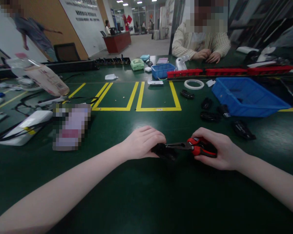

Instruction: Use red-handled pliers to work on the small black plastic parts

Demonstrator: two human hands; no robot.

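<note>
Over the near middle of the green table, my left hand (pixel 145 143) is closed around a dark, glossy black plastic part (pixel 167 153). My right hand (pixel 217 149) grips needle-nose pliers (pixel 196 147) by their red and black handles. The long jaws point left and their tips meet the upper side of the black part; whether they pinch something there is too small to tell. Similar black parts (pixel 210 116) lie on the table beyond my right hand, one of them (pixel 243 130) off to the right.
A blue bin (pixel 249 97) stands behind the loose parts, near a roll of white tape (pixel 193 84). Yellow tape lines (pixel 158 110) mark the table. On the left are a phone (pixel 73 126), a white box with a black cord (pixel 26 126) and a tilted bottle (pixel 44 76). Another person (pixel 201 42) sits opposite.
</note>
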